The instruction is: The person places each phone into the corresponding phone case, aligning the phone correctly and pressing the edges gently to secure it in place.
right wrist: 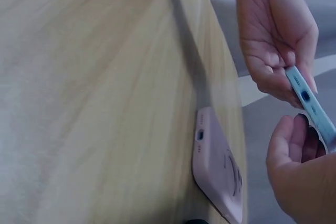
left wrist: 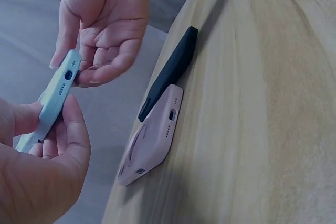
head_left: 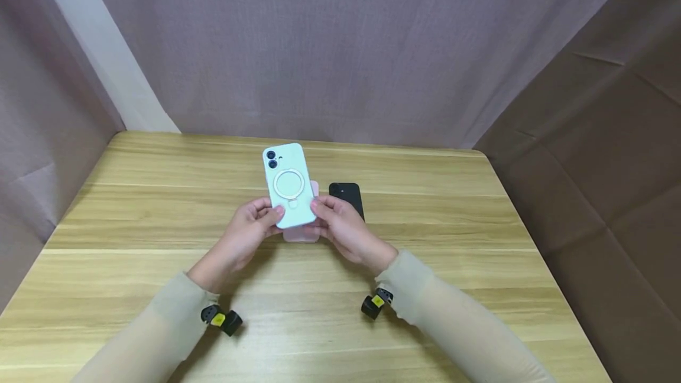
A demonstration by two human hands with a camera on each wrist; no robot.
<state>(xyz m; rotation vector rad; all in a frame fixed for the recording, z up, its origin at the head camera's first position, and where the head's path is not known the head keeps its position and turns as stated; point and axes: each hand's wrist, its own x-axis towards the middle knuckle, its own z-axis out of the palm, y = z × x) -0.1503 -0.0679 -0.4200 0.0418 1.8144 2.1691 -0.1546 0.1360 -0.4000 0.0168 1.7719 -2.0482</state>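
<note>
A phone in a pale mint case [head_left: 298, 214] is held up above the table, its back with two camera lenses and a ring facing the head camera. My left hand [head_left: 250, 229] pinches its lower left edge, thumb on the back. On the lower right edge, my right hand [head_left: 348, 232] pinches it the same way. The case's bottom edge with its port opening [left wrist: 62, 83] shows in the left wrist view. Below lies a pink phone case [left wrist: 157, 135], partly hidden by the mint one in the head view. Beside it rests a black phone [head_left: 346, 194], partly covered by my right hand.
The wooden table [head_left: 452, 205] has its far edge against a grey-purple curtain [head_left: 330, 46]. Brown cloth [head_left: 601, 182] hangs along the right side. Each wrist wears a small black camera, such as the left wrist camera [head_left: 230, 323].
</note>
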